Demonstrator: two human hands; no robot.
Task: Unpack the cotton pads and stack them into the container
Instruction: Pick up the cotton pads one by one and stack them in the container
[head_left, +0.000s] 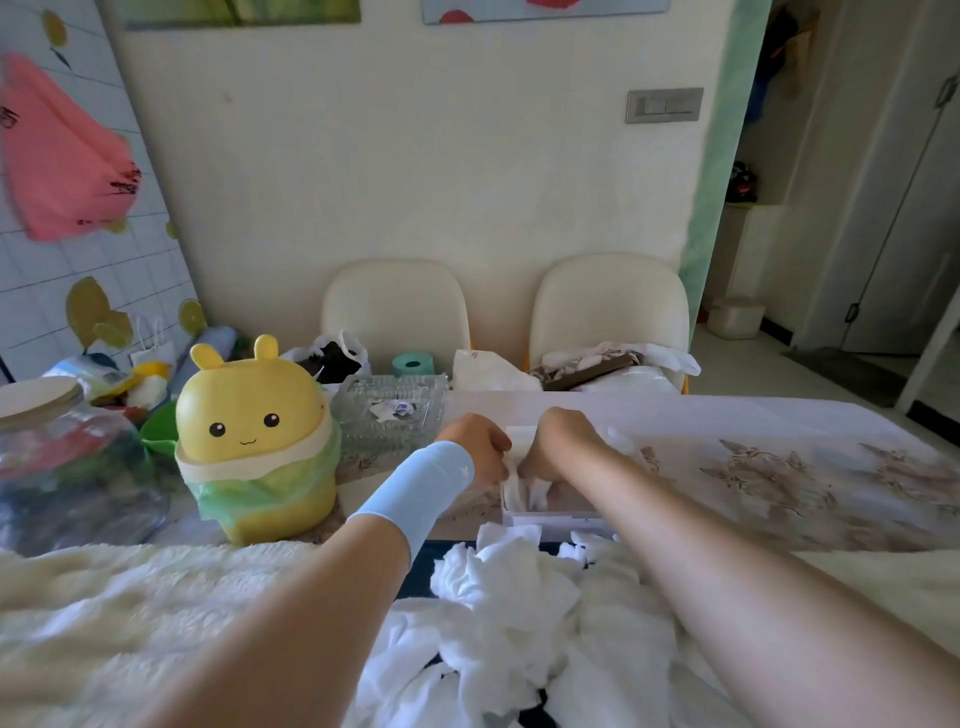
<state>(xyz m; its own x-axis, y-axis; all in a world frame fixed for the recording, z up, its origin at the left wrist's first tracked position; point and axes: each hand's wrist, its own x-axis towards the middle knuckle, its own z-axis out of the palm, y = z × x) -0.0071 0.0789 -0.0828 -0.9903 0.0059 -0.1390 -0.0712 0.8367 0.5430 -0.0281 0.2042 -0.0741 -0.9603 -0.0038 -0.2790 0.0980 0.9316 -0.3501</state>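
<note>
Cotton pads (498, 577) heaped nearest — container's (561, 519) long axis unclear; left hand (475, 447) pinches pads, right hand's (563, 441) grip hidden.

Soft, bright daylight throughout, wide-angle bending at the edges, slight overall blur.

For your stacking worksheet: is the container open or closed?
Open: the right hand reaches down into the container, among white cotton pads.

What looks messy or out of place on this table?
The cotton pads nearest the person lie in a loose, crumpled heap rather than a neat stack. The left hand and right hand are at the white container just beyond it, so sorting seems under way.
</note>
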